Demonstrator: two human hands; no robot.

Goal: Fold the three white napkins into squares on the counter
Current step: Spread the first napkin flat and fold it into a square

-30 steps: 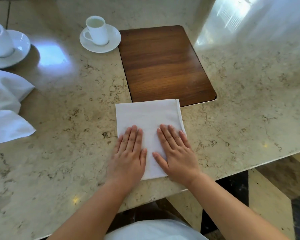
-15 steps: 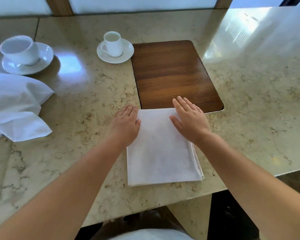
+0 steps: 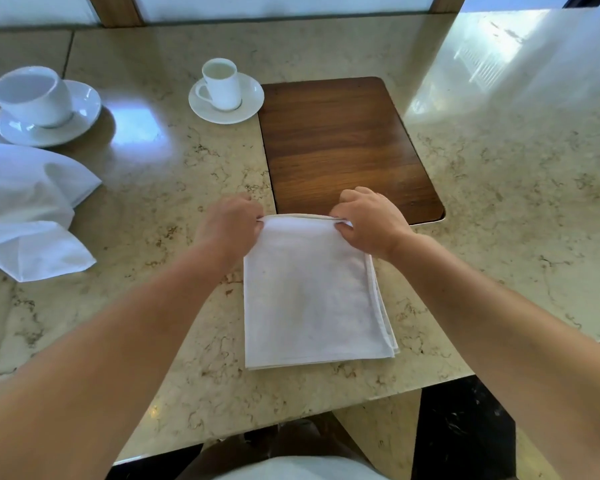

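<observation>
A white napkin (image 3: 309,296), folded into a long rectangle, lies on the marble counter (image 3: 160,306) in front of me. My left hand (image 3: 231,223) pinches its far left corner. My right hand (image 3: 369,220) pinches its far right corner. The far edge is lifted slightly off the counter between them. Unfolded white napkins (image 3: 28,209) lie crumpled in a heap at the left edge; how many are in it I cannot tell.
A dark wooden board (image 3: 343,143) is set into the counter just beyond the napkin. A small white cup on a saucer (image 3: 222,88) stands to its left. A larger cup and saucer (image 3: 39,102) stands at far left. The counter's front edge runs close below the napkin.
Both hands slid from the napkin's near half up to its far edge, then closed on the two far corners. The view also tilted up.
</observation>
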